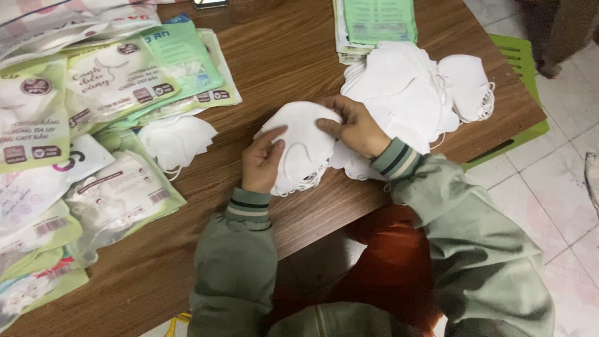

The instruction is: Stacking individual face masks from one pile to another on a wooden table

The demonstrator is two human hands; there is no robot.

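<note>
White mask stack gripped by both hands: left & right.

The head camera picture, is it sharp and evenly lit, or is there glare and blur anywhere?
Head view: soft, even light, no hard shadows on the wooden table. Mild glare on the plastic packets at left. The white masks look washed out, their folds hard to see. Both the left hand and right hand on the held stack of masks are slightly soft.
</note>
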